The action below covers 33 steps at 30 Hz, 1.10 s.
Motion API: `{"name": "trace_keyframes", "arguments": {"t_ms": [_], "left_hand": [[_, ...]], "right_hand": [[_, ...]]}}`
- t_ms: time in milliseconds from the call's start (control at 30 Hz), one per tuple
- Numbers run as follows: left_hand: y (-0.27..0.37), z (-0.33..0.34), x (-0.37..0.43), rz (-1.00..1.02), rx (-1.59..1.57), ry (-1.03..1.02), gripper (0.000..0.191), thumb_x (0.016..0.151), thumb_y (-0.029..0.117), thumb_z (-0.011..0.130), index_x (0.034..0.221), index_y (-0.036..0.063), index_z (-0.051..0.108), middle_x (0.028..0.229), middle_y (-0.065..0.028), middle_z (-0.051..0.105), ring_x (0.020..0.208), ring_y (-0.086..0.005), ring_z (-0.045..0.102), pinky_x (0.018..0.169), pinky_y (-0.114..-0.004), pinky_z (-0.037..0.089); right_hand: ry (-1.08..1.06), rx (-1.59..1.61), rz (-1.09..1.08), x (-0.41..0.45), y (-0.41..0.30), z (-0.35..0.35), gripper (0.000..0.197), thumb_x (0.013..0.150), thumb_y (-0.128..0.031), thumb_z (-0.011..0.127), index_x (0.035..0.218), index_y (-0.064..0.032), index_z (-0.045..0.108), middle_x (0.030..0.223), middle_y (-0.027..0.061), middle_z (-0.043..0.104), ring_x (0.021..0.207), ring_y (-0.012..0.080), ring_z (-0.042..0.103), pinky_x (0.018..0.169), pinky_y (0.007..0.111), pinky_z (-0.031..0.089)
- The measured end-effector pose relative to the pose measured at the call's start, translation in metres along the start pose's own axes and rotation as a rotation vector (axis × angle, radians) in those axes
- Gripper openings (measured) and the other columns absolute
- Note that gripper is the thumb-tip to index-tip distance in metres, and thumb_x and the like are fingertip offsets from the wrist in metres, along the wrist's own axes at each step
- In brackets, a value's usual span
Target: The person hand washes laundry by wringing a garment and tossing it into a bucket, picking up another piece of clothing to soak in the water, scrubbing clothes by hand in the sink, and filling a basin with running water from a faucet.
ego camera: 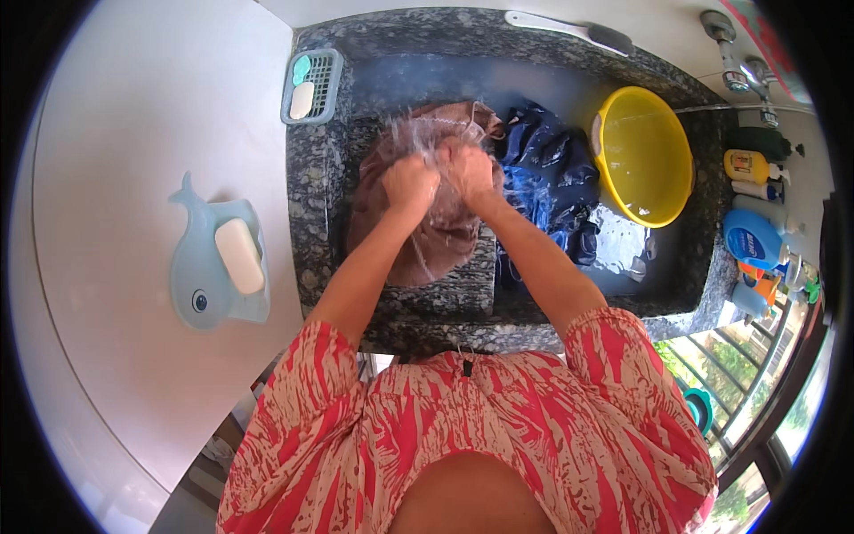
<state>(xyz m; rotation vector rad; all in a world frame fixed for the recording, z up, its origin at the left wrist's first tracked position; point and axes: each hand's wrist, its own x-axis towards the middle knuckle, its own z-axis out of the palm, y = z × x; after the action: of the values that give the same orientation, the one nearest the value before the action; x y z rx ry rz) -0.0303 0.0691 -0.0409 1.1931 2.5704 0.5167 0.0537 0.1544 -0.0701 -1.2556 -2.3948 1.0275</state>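
Wet brown cloth (434,243) lies bunched on the ribbed left part of a dark speckled stone sink (313,193). Both fists press into it side by side: my left hand (411,181) grips the cloth, and my right hand (469,170) grips it just to the right. Water splashes over the knuckles and partly hides the fingers. Touching the brown cloth's right side, dark blue wet clothes (554,160) lie in the basin's cloudy water. A yellow plastic basin (687,167) holding water tilts at the sink's right, with a thin stream of water reaching towards it.
A soap basket (339,87) stands on the back left corner. A white-handled brush (547,23) lies on the back ledge. Metal taps (734,77) are at the upper right, above several bottles (750,237). A whale-shaped soap dish (193,267) with a soap bar is on the left wall.
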Motion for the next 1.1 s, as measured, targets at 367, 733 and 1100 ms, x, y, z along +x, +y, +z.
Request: {"name": "trace_keyframes", "arguments": {"t_ms": [367,733,1100], "left_hand": [[-0.015,-0.012,-0.097,0.431,-0.264,0.375,0.017,0.081,0.02,0.057,0.072,0.0052,0.056,0.075,-0.0129,0.053,0.072,-0.0333,0.051,0.063,-0.047,0.035],[-0.022,0.009,-0.025,-0.015,-0.016,-0.041,0.029,0.089,0.034,0.048,0.096,0.0099,0.062,0.103,-0.0095,0.057,0.099,-0.0326,0.052,0.082,-0.047,0.039],[-0.009,0.015,0.01,0.023,-0.006,0.284,0.024,0.088,0.028,0.049,0.081,0.0092,0.062,0.09,-0.0104,0.063,0.086,-0.0327,0.058,0.078,-0.051,0.04]], "right_hand": [[0.141,0.034,-0.662,-0.101,-0.018,-0.037,0.012,0.075,-0.02,0.056,0.073,-0.009,0.06,0.076,0.012,0.056,0.075,0.0309,0.055,0.067,0.042,0.042],[0.169,0.019,-0.109,-0.043,-0.018,0.003,0.026,0.086,-0.027,0.051,0.1,-0.009,0.064,0.097,0.0109,0.063,0.084,0.0356,0.061,0.075,0.047,0.046],[0.294,-0.13,-0.167,0.006,-0.001,0.022,0.031,0.085,-0.033,0.05,0.08,-0.0071,0.067,0.088,0.0137,0.066,0.091,0.0356,0.059,0.079,0.051,0.044]]}}
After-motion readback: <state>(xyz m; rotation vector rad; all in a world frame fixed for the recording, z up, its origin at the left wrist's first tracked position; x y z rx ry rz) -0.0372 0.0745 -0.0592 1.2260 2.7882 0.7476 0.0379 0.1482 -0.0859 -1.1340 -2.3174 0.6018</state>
